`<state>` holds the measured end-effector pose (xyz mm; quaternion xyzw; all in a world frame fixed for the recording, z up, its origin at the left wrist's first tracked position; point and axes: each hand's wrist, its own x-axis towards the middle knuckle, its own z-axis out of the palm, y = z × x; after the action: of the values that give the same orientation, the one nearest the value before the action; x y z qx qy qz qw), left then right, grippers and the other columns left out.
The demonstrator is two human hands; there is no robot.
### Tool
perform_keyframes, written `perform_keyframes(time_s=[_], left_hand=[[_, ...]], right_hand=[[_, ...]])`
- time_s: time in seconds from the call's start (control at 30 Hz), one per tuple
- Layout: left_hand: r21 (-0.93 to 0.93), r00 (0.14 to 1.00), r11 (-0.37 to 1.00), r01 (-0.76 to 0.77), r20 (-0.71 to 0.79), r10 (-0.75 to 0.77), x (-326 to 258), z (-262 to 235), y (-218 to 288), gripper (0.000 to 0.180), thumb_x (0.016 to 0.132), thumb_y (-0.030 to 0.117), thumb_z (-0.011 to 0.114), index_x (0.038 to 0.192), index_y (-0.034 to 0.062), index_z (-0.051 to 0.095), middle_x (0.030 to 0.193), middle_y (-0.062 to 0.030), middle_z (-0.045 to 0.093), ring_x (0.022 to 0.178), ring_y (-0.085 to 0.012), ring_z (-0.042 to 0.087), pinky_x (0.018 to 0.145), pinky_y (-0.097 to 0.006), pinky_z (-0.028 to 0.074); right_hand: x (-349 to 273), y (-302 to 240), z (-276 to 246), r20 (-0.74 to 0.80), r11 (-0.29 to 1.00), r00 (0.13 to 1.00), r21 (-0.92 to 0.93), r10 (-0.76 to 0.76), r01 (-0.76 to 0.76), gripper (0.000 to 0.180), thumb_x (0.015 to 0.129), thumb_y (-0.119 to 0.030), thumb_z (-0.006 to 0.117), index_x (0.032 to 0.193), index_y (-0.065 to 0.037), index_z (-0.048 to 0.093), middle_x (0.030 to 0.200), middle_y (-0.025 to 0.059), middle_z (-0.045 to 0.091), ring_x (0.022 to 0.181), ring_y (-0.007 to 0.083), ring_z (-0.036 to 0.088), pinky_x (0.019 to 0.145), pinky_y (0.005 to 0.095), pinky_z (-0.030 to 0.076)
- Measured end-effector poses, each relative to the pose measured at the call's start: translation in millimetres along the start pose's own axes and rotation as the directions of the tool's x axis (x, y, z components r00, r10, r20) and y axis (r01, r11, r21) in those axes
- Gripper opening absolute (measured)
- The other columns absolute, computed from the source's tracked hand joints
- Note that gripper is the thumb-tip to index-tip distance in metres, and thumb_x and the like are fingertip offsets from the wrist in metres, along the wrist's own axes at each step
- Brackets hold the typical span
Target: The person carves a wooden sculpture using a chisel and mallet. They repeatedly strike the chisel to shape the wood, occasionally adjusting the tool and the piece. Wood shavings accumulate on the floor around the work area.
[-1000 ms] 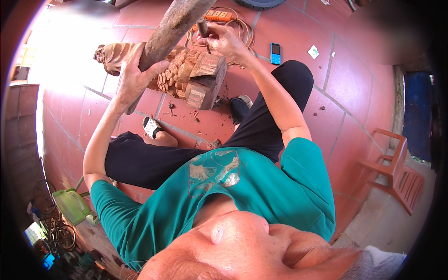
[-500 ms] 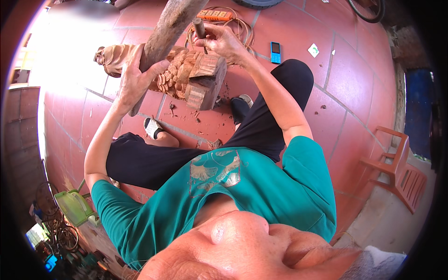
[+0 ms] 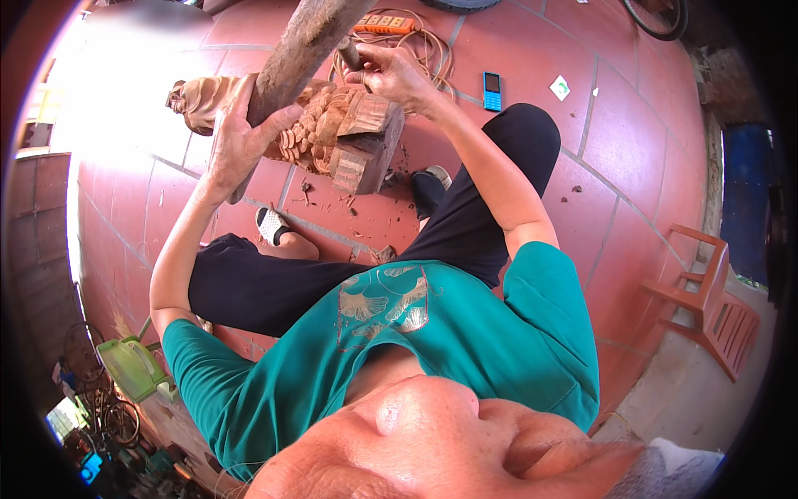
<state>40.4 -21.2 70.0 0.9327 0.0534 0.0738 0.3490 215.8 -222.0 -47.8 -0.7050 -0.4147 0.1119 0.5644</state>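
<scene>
A thick wooden club [image 3: 306,48] slants up and away from me, with my left hand [image 3: 241,150] closed around its lower part. My right hand [image 3: 397,76] is closed on a chisel [image 3: 350,54]. Its round handle end points toward the club, and its blade is hidden by my fingers and the wood. Beneath both hands lies a carved wooden statue [image 3: 320,133], with draped folds at the left end and bead-like lumps at its middle. Its blocky base [image 3: 366,150] faces right, just below my right hand. The club passes in front of the statue.
Wood chips [image 3: 307,193] dot the red tiled floor [image 3: 598,224] around my feet. An orange power strip [image 3: 384,23] with coiled cord lies beyond my right hand. A blue phone [image 3: 492,91] is to its right. A plastic chair [image 3: 706,299] stands far right, a green container [image 3: 133,370] lower left.
The chisel's handle end has tilted a little left and down toward the club. The club has shifted very slightly right. The statue stays almost where it was.
</scene>
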Motion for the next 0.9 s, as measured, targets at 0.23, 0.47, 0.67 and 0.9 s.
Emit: perform_keyframes(time_s=[0.23,0.47,0.67,0.9], left_hand=[[-0.007,1.000,1.000,-0.003,-0.018,0.003,2.3,7.7,2.1,0.087,0.086,0.056,0.074,0.134,-0.0113,0.048,0.121,-0.0279,0.060,0.108,-0.0298,0.063,0.092,-0.039,0.051],[0.046,0.996,0.995,-0.086,0.005,0.086,15.2,12.0,-25.1,0.070,0.088,0.054,0.073,0.120,-0.0067,0.056,0.101,-0.0193,0.066,0.093,-0.0231,0.065,0.083,-0.037,0.051],[-0.048,0.987,0.993,-0.108,-0.123,0.101,10.0,6.4,1.9,0.068,0.089,0.055,0.071,0.120,-0.0038,0.056,0.091,-0.0133,0.067,0.083,-0.0206,0.064,0.075,-0.036,0.052],[0.065,0.977,0.987,-0.145,0.168,0.133,14.5,24.0,-48.0,0.072,0.089,0.056,0.071,0.123,-0.0054,0.055,0.100,-0.0237,0.068,0.089,-0.0264,0.068,0.080,-0.039,0.053]], right_hand=[[-1.5,-4.2,-0.9,-0.021,0.998,0.998,-0.039,-0.055,0.054,0.022,0.090,-0.005,0.073,0.111,-0.002,0.064,0.091,0.0073,0.076,0.089,0.0108,0.073,0.075,0.0287,0.055],[0.2,1.7,0.9,-0.051,1.000,0.999,0.008,-0.012,0.012,0.021,0.089,-0.008,0.075,0.106,-0.003,0.065,0.089,0.0067,0.074,0.087,0.0106,0.072,0.076,0.0287,0.055],[-0.2,2.0,4.6,-0.022,0.997,0.997,-0.018,-0.077,0.077,0.022,0.088,-0.011,0.077,0.102,-0.001,0.064,0.089,0.0085,0.074,0.088,0.0128,0.072,0.076,0.0301,0.055],[-11.3,26.4,12.1,0.003,0.837,0.961,-0.490,-0.277,0.243,0.026,0.085,-0.015,0.078,0.103,-0.001,0.065,0.087,0.0163,0.070,0.080,0.0200,0.073,0.068,0.0351,0.052]])
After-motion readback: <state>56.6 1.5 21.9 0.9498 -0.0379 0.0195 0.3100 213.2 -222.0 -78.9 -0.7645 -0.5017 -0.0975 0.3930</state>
